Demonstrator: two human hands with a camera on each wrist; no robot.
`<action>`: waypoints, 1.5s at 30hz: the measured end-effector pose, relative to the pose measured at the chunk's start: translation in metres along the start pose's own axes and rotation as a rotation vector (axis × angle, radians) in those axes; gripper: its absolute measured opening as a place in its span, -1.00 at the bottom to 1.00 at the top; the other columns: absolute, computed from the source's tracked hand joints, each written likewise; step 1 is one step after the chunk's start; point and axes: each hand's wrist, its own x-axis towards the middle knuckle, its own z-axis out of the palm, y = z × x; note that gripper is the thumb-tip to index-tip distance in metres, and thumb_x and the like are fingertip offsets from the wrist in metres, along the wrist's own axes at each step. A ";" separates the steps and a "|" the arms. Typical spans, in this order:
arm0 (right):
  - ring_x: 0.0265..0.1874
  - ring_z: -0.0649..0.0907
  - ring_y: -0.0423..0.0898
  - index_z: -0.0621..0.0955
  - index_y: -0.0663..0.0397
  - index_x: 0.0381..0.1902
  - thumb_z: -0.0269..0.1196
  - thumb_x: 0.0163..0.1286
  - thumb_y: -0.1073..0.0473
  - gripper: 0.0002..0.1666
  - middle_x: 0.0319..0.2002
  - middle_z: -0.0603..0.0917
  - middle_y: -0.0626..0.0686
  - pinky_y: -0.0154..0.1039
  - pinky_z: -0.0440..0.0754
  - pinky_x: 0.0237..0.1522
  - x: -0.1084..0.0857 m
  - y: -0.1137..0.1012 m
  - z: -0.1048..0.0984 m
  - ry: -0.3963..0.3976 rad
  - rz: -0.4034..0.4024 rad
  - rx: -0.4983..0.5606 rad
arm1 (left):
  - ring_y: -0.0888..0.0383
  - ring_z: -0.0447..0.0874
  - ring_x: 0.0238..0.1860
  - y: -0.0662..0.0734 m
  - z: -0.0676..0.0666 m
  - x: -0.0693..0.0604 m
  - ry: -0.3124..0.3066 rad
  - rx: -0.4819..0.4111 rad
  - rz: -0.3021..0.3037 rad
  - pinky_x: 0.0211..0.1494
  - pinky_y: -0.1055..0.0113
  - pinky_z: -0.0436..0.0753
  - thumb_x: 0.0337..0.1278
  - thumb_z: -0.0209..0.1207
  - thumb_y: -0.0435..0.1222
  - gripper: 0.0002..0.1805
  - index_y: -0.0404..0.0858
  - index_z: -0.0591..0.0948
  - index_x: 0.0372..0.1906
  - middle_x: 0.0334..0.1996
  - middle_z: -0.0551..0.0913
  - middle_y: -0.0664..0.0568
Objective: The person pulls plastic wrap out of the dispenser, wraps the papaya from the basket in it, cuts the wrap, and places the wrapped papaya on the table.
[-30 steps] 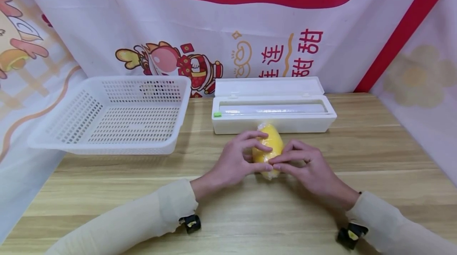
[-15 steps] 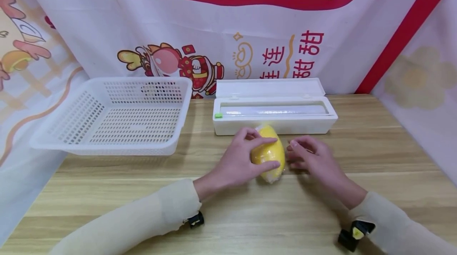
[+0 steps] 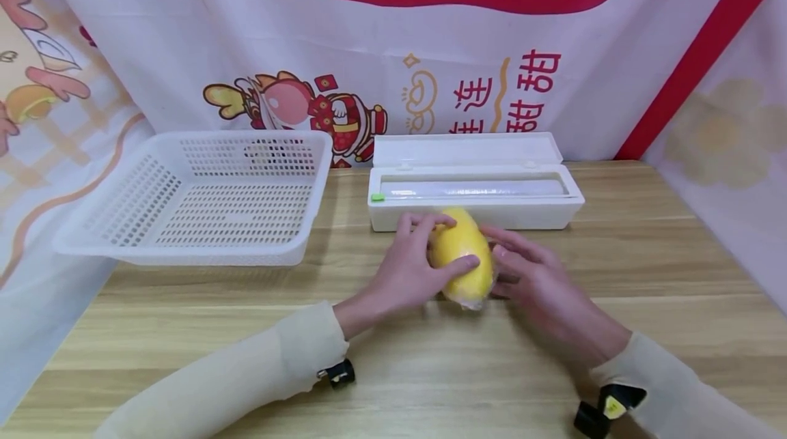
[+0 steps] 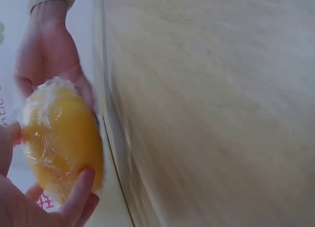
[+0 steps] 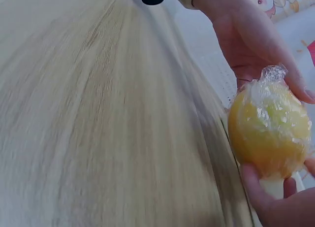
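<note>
A yellow oval fruit [image 3: 464,255], wrapped in clear cling film, is held between both hands in front of the white box. My left hand [image 3: 408,265] grips its left side, thumb across the top near the lower end. From the right, my right hand [image 3: 544,282] has its fingers about the fruit's side; part of them is hidden behind it. In the right wrist view the right thumb and fingertips hold the lower end of the fruit [image 5: 268,131]. Bunched film shows at the upper end of the fruit [image 4: 64,138] in the left wrist view.
Behind the fruit stands a white cling film box [image 3: 473,215], lid raised, with a film roll [image 3: 473,188] inside. A white perforated basket [image 3: 289,248] is at the left. All stand on a wooden table [image 3: 430,377] against a printed cloth [image 3: 369,29].
The right hand first pinched at the film, moved off to the right, and now is back against the fruit. The fruit has turned slightly; the left hand keeps its grip.
</note>
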 end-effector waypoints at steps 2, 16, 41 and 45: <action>0.34 0.63 0.01 0.29 -0.29 0.66 0.20 0.65 -0.04 -0.28 0.49 0.39 0.07 -0.17 0.75 0.20 -0.003 -0.001 0.002 0.016 -0.043 -0.082 | 0.02 0.61 0.22 -0.004 -0.002 0.000 -0.014 -0.064 -0.025 0.17 0.14 0.74 0.18 0.44 0.21 -0.25 0.07 0.45 0.38 0.36 0.32 0.00; 0.45 0.54 0.24 0.20 -0.62 0.65 0.39 0.48 -0.12 -0.08 0.65 0.25 0.08 -0.19 0.75 0.18 -0.002 0.008 0.007 0.037 -0.093 -0.226 | -0.06 0.62 0.39 -0.019 -0.010 0.002 -0.218 -0.275 0.034 0.22 0.19 0.76 0.21 0.49 -0.01 0.06 0.29 0.10 0.67 0.53 0.34 0.05; -0.10 0.60 0.01 0.09 -0.45 0.72 0.48 0.38 -0.15 0.14 0.34 0.54 0.17 -0.28 0.62 -0.13 0.007 0.016 -0.002 0.038 -0.180 -0.582 | 0.11 0.68 0.28 -0.029 -0.013 0.015 -0.365 -0.154 0.025 0.34 0.18 0.69 -0.09 0.67 -0.05 0.31 0.17 0.07 0.71 0.61 0.30 0.21; -0.07 0.63 0.02 0.08 -0.42 0.72 0.49 0.38 -0.10 0.15 0.38 0.54 0.21 -0.29 0.67 -0.09 0.008 0.017 -0.002 0.015 -0.196 -0.562 | 0.13 0.68 0.25 -0.029 -0.014 0.013 -0.356 -0.130 0.021 0.33 0.20 0.69 -0.11 0.68 -0.05 0.34 0.17 0.05 0.72 0.62 0.26 0.13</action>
